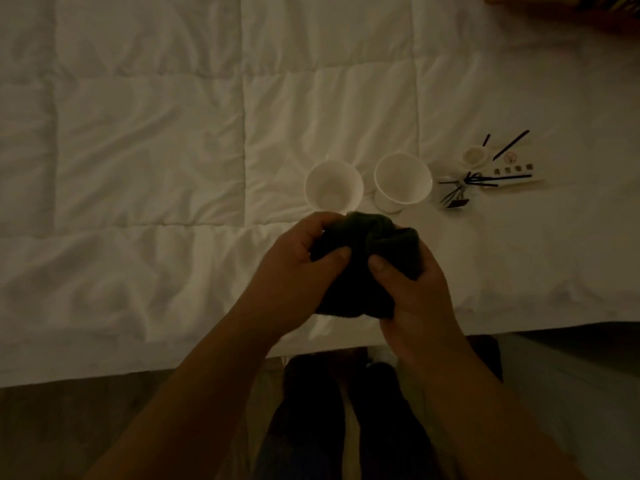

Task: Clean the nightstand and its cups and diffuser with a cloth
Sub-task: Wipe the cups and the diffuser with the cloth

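A: What are the fingers doing?

B: The left hand (294, 271) and the right hand (412, 289) are both closing around a dark cloth (363, 251), thumbs pressing on top, fingers curling underneath. The cloth is bunched, soft and thick.

A: And the arms?

B: The bare forearms are reaching forward over the white quilted bedcover (138, 168). Two white round cups (334, 185) are standing just beyond the cloth, and the diffuser (457, 190) with black sticks is lying beside them.
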Action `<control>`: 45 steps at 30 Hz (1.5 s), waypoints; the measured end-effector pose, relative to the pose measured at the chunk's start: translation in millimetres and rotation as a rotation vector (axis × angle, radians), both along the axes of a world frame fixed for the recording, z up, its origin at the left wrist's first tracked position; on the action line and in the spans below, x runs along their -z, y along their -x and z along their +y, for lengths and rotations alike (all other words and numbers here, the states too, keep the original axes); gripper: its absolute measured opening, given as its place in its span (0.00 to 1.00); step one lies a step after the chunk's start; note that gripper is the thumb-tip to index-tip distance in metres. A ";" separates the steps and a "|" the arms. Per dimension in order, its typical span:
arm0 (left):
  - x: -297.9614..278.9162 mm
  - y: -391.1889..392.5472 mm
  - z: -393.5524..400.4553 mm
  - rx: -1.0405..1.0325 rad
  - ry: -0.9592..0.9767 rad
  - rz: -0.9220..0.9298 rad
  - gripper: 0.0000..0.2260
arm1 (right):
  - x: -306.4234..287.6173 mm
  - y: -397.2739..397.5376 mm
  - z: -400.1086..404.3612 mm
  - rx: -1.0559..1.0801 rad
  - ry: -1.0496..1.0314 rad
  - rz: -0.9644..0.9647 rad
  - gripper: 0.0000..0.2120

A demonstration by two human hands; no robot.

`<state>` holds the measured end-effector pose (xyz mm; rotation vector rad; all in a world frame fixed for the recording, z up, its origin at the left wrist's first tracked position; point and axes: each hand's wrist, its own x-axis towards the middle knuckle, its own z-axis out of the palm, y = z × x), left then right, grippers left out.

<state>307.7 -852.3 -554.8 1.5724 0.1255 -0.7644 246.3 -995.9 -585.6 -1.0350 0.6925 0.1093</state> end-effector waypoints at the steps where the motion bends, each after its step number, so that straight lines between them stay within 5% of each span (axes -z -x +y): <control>1: 3.4 -5.9 5.5 0.053 -0.134 -0.115 0.11 | 2.5 -2.7 0.3 0.038 -0.012 0.015 0.31; 5: 29.4 -31.3 16.5 0.158 -0.576 -0.448 0.24 | 9.3 -14.7 -10.8 0.166 -0.001 0.027 0.28; 10: 69.0 -74.9 -19.2 0.489 -0.753 -0.620 0.46 | 14.1 -28.8 -28.7 0.223 0.148 -0.029 0.24; 15: 88.7 -87.1 -40.1 0.651 -0.847 -0.675 0.41 | 22.1 -34.8 -31.9 0.211 0.301 -0.016 0.27; 19: 76.9 -80.8 -16.8 0.358 -0.590 -0.424 0.39 | 20.2 -36.8 -16.4 0.071 0.472 -0.060 0.24; 23: 49.2 -47.9 1.4 0.202 -0.251 -0.198 0.36 | 13.0 -48.1 2.3 -0.363 0.794 -0.261 0.27; 26: 37.8 -26.4 12.1 0.078 -0.055 -0.124 0.32 | 9.1 -62.0 10.3 -0.474 0.804 -0.361 0.23; 29: 31.6 -15.8 19.9 0.067 -0.032 -0.180 0.36 | 4.1 -83.0 6.9 -0.422 0.560 -0.193 0.15; 32: 26.7 -9.3 19.7 -0.052 0.137 -0.188 0.32 | 5.0 -94.1 -9.4 -0.345 0.157 -0.032 0.17; 35: 19.6 -10.5 9.4 -0.384 0.464 -0.034 0.25 | 2.5 -82.1 -12.2 -0.136 -0.327 0.010 0.26; 37: 18.5 -14.0 -4.0 -0.577 0.538 0.058 0.25 | 1.9 -69.3 -4.3 -0.012 -0.386 -0.013 0.27; 41: 19.3 -12.6 -37.1 -0.749 0.434 0.135 0.17 | -5.9 -53.6 7.2 0.219 -0.193 -0.066 0.24; 45: 25.6 -9.8 -44.6 -0.812 0.403 0.216 0.17 | -9.2 -43.5 11.4 0.005 0.386 -0.207 0.20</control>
